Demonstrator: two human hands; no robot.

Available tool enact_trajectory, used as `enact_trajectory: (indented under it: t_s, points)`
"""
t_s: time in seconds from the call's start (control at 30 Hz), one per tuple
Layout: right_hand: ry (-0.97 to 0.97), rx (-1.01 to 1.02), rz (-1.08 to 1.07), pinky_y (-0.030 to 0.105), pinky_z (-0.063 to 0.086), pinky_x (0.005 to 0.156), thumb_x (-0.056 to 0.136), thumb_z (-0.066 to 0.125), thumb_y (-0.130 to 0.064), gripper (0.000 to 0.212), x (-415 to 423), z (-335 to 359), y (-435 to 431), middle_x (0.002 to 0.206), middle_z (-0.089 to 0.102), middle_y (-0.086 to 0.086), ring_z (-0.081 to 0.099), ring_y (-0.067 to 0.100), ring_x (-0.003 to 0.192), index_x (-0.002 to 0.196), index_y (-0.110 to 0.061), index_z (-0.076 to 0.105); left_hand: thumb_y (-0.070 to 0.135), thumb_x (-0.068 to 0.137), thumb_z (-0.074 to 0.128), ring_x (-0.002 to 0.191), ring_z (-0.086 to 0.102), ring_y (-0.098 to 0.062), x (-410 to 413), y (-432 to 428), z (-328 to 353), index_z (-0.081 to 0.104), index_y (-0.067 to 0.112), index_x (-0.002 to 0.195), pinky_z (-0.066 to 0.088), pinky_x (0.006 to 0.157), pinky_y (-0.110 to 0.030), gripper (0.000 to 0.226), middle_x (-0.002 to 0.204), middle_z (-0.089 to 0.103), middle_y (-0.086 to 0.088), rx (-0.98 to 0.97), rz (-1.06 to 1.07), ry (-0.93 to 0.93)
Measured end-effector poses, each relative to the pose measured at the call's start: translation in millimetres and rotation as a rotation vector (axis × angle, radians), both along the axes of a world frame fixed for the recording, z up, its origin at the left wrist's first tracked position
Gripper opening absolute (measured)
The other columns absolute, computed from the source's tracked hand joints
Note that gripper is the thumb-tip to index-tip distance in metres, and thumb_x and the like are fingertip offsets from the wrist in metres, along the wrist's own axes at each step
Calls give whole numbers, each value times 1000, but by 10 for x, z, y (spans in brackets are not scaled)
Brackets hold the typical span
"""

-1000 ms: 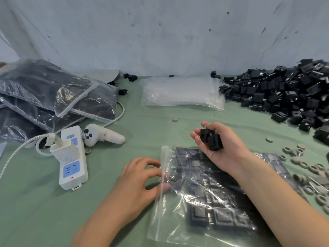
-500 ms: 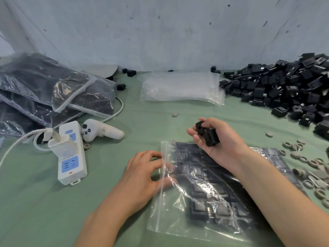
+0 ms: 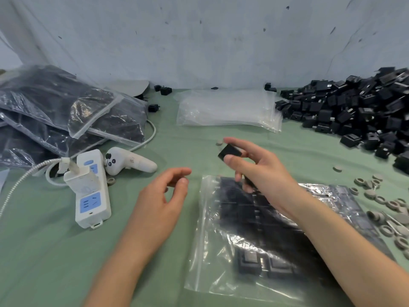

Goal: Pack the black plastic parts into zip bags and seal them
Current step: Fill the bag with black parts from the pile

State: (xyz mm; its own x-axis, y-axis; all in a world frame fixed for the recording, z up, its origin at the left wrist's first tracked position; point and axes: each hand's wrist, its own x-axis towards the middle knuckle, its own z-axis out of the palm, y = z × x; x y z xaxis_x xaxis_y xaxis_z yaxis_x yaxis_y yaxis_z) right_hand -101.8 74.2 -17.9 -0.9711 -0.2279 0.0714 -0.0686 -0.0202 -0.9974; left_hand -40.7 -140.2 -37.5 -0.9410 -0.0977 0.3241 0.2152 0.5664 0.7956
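Note:
A clear zip bag (image 3: 223,235) lies flat on the green cloth in front of me, holding rows of black plastic parts. My right hand (image 3: 263,173) hovers over the bag's top end and pinches one black part (image 3: 229,152) between thumb and forefinger; another dark part seems tucked under its lower fingers. My left hand (image 3: 161,200) floats just left of the bag's top corner, fingers curled and apart, touching nothing. A big heap of loose black parts (image 3: 358,109) fills the far right.
Filled zip bags (image 3: 66,114) are stacked at the far left. A pile of empty clear bags (image 3: 228,109) lies at the back centre. A white power strip (image 3: 90,191) with a plug and a white controller (image 3: 130,162) sit left. Grey rings (image 3: 385,207) are scattered right.
My left hand has let go of the bag's top edge and lifted off it. My right hand has shifted the black part out to its fingertips.

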Motion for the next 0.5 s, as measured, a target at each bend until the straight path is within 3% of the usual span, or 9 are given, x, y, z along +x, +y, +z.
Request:
enact_trajectory:
  t_s: [0.07,0.17,0.27,0.37,0.5]
  points:
    - [157,204,80,18,43,51,89,75,-30,41,46,-15,-28,89,65,-22,51,7,52,123,-51,64,36,97,57,94,64,-2,2,56,46,66,42,107,44,75,-8,15,98,70,22,110,-28,3]
    - [279,363,163,15,46,60,88,76,-35,50,101,-50,-79,105,58,-28,48,4,57,129,-55,56,41,94,58,90,67,-7,30,130,96,64,40,112,49,77,-13,18,98,71,17,186,-110,-28]
    - [318,420,189,17,49,64,87,76,-39,50,111,-34,-90,113,57,-30,48,3,59,128,-56,54,49,85,59,85,67,-8,56,143,122,64,40,110,49,75,-13,27,94,70,16,183,-122,-49]
    - [329,462,255,23,51,67,86,75,-42,52,113,2,-65,116,60,-30,53,20,64,129,-59,52,51,85,64,81,66,-6,88,102,128,65,39,104,48,71,-11,23,93,69,17,176,-121,-75]
    - [333,414,223,31,52,64,88,69,-50,44,113,27,-49,109,65,-20,56,30,67,130,-55,54,35,88,68,71,60,1,103,-8,116,64,33,101,42,64,-8,14,88,68,16,158,-10,-101]
